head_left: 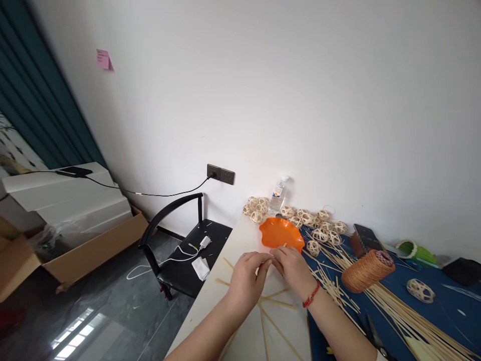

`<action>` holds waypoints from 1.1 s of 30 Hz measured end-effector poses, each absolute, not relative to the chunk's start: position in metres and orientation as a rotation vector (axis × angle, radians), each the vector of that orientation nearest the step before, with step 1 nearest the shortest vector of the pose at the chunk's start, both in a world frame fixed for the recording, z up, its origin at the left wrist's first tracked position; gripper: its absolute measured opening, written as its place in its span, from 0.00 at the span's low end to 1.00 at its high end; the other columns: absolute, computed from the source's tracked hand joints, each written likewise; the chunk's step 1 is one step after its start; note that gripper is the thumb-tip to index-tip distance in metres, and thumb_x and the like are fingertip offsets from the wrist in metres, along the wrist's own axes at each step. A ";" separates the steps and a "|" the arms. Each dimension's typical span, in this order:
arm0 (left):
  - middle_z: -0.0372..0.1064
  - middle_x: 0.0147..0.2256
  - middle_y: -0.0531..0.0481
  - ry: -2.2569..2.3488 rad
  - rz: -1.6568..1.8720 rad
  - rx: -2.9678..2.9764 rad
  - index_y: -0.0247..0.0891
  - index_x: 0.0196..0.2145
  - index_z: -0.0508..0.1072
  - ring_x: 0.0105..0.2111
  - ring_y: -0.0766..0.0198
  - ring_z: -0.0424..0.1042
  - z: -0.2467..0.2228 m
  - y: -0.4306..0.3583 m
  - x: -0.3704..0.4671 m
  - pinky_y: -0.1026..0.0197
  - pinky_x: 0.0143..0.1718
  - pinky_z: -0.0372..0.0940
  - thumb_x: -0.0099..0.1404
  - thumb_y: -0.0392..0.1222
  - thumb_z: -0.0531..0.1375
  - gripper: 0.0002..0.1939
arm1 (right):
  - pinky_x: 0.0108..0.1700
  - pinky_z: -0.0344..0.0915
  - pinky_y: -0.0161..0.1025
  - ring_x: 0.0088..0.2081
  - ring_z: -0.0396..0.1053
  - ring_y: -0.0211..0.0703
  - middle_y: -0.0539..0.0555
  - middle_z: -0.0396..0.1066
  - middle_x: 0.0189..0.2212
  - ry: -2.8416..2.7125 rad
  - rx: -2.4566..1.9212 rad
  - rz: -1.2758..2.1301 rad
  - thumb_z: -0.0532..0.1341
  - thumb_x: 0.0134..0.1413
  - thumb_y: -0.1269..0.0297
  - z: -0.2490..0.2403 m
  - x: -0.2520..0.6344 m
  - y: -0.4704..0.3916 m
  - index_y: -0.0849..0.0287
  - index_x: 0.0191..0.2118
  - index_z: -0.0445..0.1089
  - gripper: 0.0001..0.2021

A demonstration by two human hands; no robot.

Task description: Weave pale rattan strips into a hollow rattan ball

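Note:
Fingertips of my left hand (248, 281) and my right hand (291, 268) meet in a pinch over the white table (199, 326). Whatever they hold between them is too small to make out. Beneath and around my hands, several thin pale strips (280, 331) spread out from a common crossing point on the table. Just beyond my right hand sits an orange wavy-edged dish (280, 231). A red braided bracelet is on my right wrist.
Woven balls (321, 234) and a water bottle (278, 194) stand by the wall. To the right, a blue surface (443, 321) bears an orange twine spool (368, 271), loose strips, black scissors (376, 338) and green tape (415, 250). A black chair (180, 276) is at left.

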State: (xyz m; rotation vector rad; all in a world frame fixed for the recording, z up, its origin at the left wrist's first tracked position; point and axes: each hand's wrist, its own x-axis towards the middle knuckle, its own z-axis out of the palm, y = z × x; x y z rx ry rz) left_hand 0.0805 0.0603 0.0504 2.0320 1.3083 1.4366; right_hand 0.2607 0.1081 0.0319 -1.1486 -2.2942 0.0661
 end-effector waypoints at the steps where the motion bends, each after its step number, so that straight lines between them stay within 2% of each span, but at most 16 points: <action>1: 0.81 0.36 0.48 1.309 1.452 2.034 0.41 0.39 0.79 0.36 0.59 0.79 0.050 0.061 0.080 0.55 0.41 0.73 0.70 0.36 0.57 0.10 | 0.43 0.67 0.47 0.38 0.73 0.51 0.57 0.77 0.36 -2.263 -1.145 0.083 0.56 0.68 0.55 0.032 0.263 0.107 0.55 0.43 0.75 0.13; 4: 0.81 0.35 0.48 1.320 1.507 2.028 0.41 0.39 0.79 0.35 0.58 0.79 0.049 0.061 0.080 0.55 0.39 0.73 0.70 0.36 0.58 0.09 | 0.53 0.65 0.53 0.49 0.71 0.55 0.59 0.76 0.45 -2.133 -1.151 0.146 0.59 0.65 0.52 0.033 0.271 0.105 0.53 0.47 0.74 0.14; 7: 0.81 0.34 0.48 1.318 1.571 2.014 0.41 0.40 0.79 0.35 0.58 0.78 0.049 0.060 0.080 0.56 0.39 0.73 0.69 0.36 0.59 0.08 | 0.53 0.65 0.55 0.47 0.71 0.56 0.59 0.76 0.41 -1.941 -1.221 0.224 0.58 0.64 0.52 0.035 0.283 0.105 0.54 0.42 0.75 0.13; 10: 0.80 0.34 0.47 1.303 1.638 1.999 0.41 0.41 0.78 0.36 0.59 0.78 0.051 0.058 0.079 0.56 0.39 0.73 0.70 0.36 0.59 0.08 | 0.48 0.67 0.54 0.41 0.71 0.55 0.60 0.75 0.36 -1.707 -1.317 0.338 0.57 0.63 0.50 0.035 0.293 0.109 0.56 0.36 0.75 0.16; 13: 0.80 0.34 0.48 1.248 1.741 1.970 0.41 0.41 0.78 0.36 0.60 0.78 0.057 0.055 0.078 0.57 0.41 0.72 0.69 0.35 0.60 0.07 | 0.37 0.71 0.48 0.34 0.72 0.52 0.59 0.75 0.31 -1.482 -1.376 0.534 0.60 0.59 0.45 0.031 0.294 0.114 0.57 0.33 0.74 0.19; 17: 0.81 0.34 0.50 1.151 1.856 1.918 0.43 0.40 0.79 0.38 0.59 0.78 0.063 0.052 0.078 0.54 0.47 0.72 0.69 0.34 0.61 0.07 | 0.23 0.68 0.41 0.24 0.72 0.47 0.57 0.77 0.25 -1.239 -1.330 0.867 0.62 0.55 0.40 0.030 0.283 0.119 0.59 0.32 0.75 0.23; 22: 0.81 0.33 0.50 1.128 1.799 1.782 0.44 0.38 0.80 0.38 0.58 0.79 0.060 0.052 0.080 0.55 0.45 0.73 0.68 0.38 0.62 0.06 | 0.21 0.70 0.38 0.25 0.74 0.43 0.59 0.80 0.35 -1.028 -1.143 1.132 0.63 0.54 0.40 0.038 0.274 0.125 0.58 0.39 0.75 0.23; 26: 0.80 0.32 0.48 1.138 1.660 1.574 0.41 0.36 0.80 0.34 0.59 0.78 0.059 0.054 0.082 0.56 0.40 0.73 0.68 0.45 0.62 0.08 | 0.19 0.69 0.35 0.23 0.71 0.40 0.55 0.78 0.31 -0.931 -1.036 1.170 0.69 0.50 0.48 0.044 0.279 0.133 0.57 0.36 0.74 0.16; 29: 0.78 0.31 0.48 1.174 1.589 1.372 0.40 0.45 0.77 0.32 0.59 0.77 0.058 0.058 0.083 0.55 0.39 0.73 0.66 0.49 0.63 0.13 | 0.19 0.69 0.35 0.24 0.71 0.39 0.51 0.75 0.26 -0.892 -0.988 1.125 0.70 0.49 0.53 0.048 0.288 0.138 0.56 0.35 0.73 0.14; 31: 0.76 0.32 0.49 1.200 1.601 1.270 0.40 0.55 0.70 0.33 0.60 0.76 0.056 0.061 0.083 0.54 0.40 0.73 0.66 0.49 0.63 0.22 | 0.22 0.70 0.35 0.25 0.72 0.39 0.50 0.74 0.26 -0.875 -0.974 1.056 0.71 0.49 0.52 0.053 0.295 0.139 0.56 0.35 0.72 0.14; 33: 0.75 0.34 0.50 1.221 1.621 1.227 0.40 0.60 0.62 0.33 0.62 0.74 0.053 0.063 0.084 0.54 0.41 0.73 0.67 0.47 0.61 0.27 | 0.26 0.72 0.35 0.27 0.72 0.38 0.49 0.74 0.28 -0.860 -0.970 0.951 0.70 0.49 0.51 0.058 0.302 0.139 0.56 0.36 0.70 0.16</action>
